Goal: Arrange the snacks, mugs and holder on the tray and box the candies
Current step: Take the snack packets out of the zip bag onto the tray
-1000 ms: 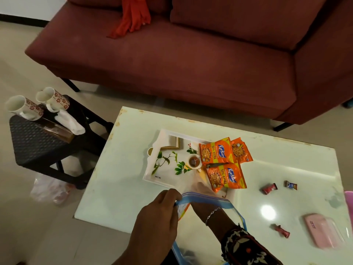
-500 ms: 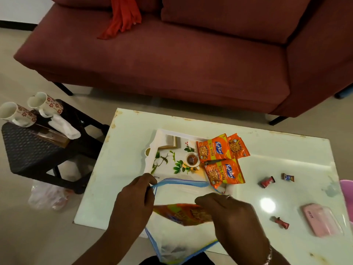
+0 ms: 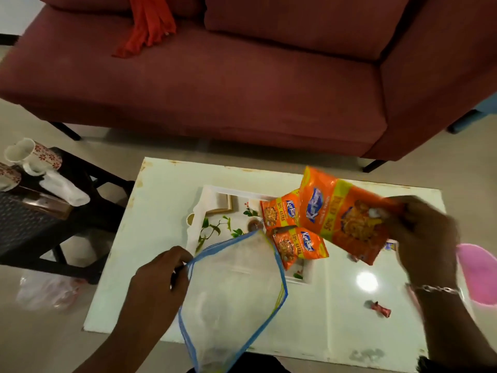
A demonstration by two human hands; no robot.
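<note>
The fingers [image 3: 177,262] of the left hand [image 3: 158,286], at lower centre-left of the frame, are closed in a pinch on the blue-edged rim of a clear zip bag [image 3: 234,297], holding its mouth open above the near edge of the pale bench [image 3: 309,319]. At far left, on a dark side table [image 3: 32,224], two white mugs with red flower print [image 3: 32,157] lie tipped beside a white cloth [image 3: 66,188] and a brown holder [image 3: 45,204]. In the middle of the bench sits a white tray with a leaf pattern [image 3: 212,211]; two small orange snack packets [image 3: 281,214] lie on its right half, one behind the other, the nearer one touching the bag's rim. Right of centre, the fingers [image 3: 398,214] of the right hand [image 3: 425,238] are closed on the end of a larger orange snack packet [image 3: 341,214], held in the air above the tray's right edge and tilted down to the right. A red-wrapped candy [image 3: 380,309] lies on the bench at lower right, below the hand; another wrapped candy peeks out just beside the raised packet, mostly hidden. A silver bracelet [image 3: 435,289] circles the right wrist. A pink object [image 3: 478,273] is cut off by the right edge. A maroon sofa [image 3: 242,76] fills the top of the frame, with an orange cloth [image 3: 148,25] on its seat.
</note>
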